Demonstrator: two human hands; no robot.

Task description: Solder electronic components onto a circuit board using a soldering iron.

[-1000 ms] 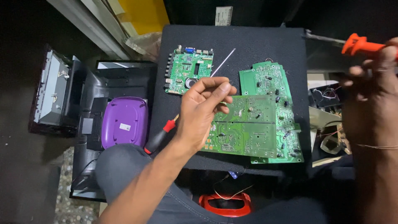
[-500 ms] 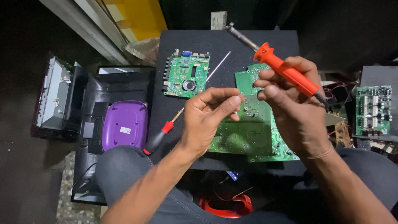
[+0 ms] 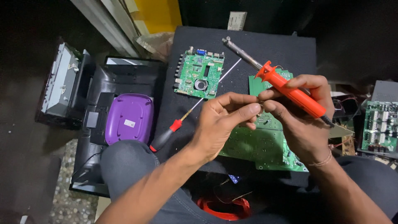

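Boards and tools spread on a mat, hands meeting above the near board.

Small circuit board (image 3: 199, 74) at the far left of the mat (image 3: 273, 45); screwdriver (image 3: 195, 108) slanted beside it, handle toward the near left edge. Large circuit board (image 3: 257, 145) at the near right, under both hands. Left hand (image 3: 222, 124) touching right hand (image 3: 300, 120); soldering iron (image 3: 273, 76) in the right, tip pointed away. Rounded case (image 3: 128, 118) left of the mat; another board (image 3: 379, 126) far right.

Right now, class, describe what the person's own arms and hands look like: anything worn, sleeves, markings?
Both forearms are bare, with no sleeves in view. The left hand has no glove, ring or band that shows. The right hand is also ungloved, and a thin thread-like band circles its wrist. No watch or markings show. The fingers are bare, nails short.
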